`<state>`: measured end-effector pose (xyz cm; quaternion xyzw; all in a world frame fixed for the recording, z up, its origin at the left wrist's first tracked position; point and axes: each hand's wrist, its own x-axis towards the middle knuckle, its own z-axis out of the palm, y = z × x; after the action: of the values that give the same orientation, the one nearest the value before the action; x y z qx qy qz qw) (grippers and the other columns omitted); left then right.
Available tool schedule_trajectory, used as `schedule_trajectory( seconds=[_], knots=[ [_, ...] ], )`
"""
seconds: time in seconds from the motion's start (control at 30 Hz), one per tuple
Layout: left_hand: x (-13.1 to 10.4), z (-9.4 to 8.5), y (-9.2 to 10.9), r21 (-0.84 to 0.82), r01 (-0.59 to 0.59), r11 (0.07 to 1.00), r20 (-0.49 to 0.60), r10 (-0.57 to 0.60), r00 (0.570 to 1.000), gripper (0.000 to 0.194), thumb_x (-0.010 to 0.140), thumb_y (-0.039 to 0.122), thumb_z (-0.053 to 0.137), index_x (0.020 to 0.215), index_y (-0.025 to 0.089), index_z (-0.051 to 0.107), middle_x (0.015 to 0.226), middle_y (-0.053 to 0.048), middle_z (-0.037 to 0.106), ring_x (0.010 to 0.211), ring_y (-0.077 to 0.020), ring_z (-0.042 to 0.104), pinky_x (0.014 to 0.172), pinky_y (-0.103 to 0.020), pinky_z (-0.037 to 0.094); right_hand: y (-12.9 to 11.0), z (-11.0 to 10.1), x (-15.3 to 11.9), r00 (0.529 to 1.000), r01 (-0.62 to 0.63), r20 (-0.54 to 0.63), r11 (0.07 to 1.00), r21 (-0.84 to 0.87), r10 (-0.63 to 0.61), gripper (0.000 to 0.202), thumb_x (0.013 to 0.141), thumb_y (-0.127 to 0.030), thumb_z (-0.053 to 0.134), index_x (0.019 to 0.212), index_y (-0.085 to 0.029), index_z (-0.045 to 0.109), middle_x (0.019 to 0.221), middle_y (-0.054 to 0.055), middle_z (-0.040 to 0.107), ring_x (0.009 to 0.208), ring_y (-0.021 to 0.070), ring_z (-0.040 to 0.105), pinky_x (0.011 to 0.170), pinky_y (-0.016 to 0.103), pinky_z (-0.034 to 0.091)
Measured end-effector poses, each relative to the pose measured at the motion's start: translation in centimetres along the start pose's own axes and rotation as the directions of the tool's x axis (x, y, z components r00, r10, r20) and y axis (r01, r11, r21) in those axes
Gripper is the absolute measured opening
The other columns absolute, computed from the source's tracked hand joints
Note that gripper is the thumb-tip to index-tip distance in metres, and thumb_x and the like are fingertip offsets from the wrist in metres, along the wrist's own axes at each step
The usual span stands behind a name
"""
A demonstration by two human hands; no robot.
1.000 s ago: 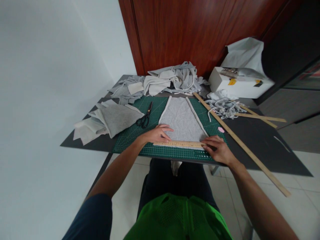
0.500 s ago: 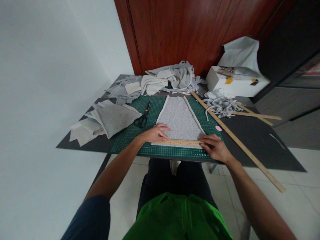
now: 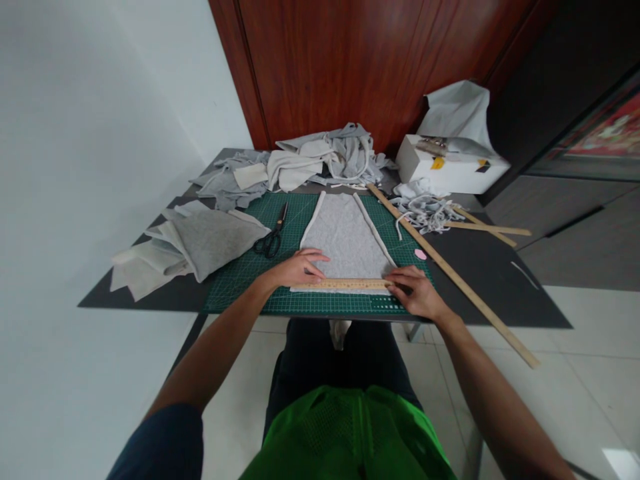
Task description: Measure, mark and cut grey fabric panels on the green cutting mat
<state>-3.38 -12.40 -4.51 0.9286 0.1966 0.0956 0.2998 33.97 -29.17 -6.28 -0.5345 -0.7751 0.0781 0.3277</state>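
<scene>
On the green cutting mat (image 3: 235,287), near the front edge of the dark table (image 3: 505,287), a grey fabric panel (image 3: 345,237) lies flat, its narrow end pointing away from the person and its wide end close to them. Pale, raised edging runs down both slanting sides. A short wooden ruler (image 3: 353,285) lies across the wide end, with a thin band of the fabric showing on its near side.

The left hand (image 3: 299,269) rests palm down at the ruler's left end, its fingers reaching over the fabric and parted from the thumb. The right hand (image 3: 416,292) is at the other end, fingers bent together and the thumb below them; whether it pinches the ruler or only presses on it, I cannot tell.

Black-handled scissors (image 3: 271,241) lie left of the panel, blades pointing away (they seem closed). Beyond them to the left are layered fabric pieces (image 3: 210,240), partly over the mat. A long wooden strip (image 3: 455,277) slants along the right side, passing just beside a small pink piece (image 3: 420,254) and out over the table's front edge. Farther right, a tangle of cloth strips (image 3: 425,210) sits by two crossed sticks (image 3: 493,228). Along the back are a heap of cloth (image 3: 300,165) and a white box (image 3: 450,175).
</scene>
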Motion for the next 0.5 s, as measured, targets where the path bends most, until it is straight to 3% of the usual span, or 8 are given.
schedule_trajectory(
  seconds=[0.27, 0.5],
  knots=[
    [0.1, -0.1, 0.0, -0.007, 0.004, 1.0, -0.02, -0.004, 1.0, 0.014, 0.09, 0.034, 0.08, 0.103, 0.032, 0.085, 0.149, -0.005, 0.065, 0.148, -0.0295, 0.041, 0.124, -0.051, 0.029, 0.7, -1.4, -0.5, 0.999, 0.011, 0.043, 1.0, -0.024, -0.01, 0.04, 0.085, -0.016, 0.061, 0.122, -0.023, 0.075, 0.122, 0.012, 0.073, 0.113, 0.0312, 0.066, 0.101, 0.052, 0.052],
    [0.2, 0.2, -0.6, -0.017, -0.006, 1.0, -0.045, 0.005, 0.999, 0.014, 0.09, 0.039, 0.079, 0.1, 0.032, 0.086, 0.146, -0.004, 0.066, 0.148, -0.0298, 0.042, 0.124, -0.052, 0.029, 2.3, -3.2, -1.8, 1.0, 0.014, 0.028, 0.999, -0.036, -0.013, 0.042, 0.081, -0.013, 0.062, 0.119, -0.021, 0.076, 0.124, 0.012, 0.073, 0.114, 0.0319, 0.066, 0.104, 0.054, 0.052]
  ],
)
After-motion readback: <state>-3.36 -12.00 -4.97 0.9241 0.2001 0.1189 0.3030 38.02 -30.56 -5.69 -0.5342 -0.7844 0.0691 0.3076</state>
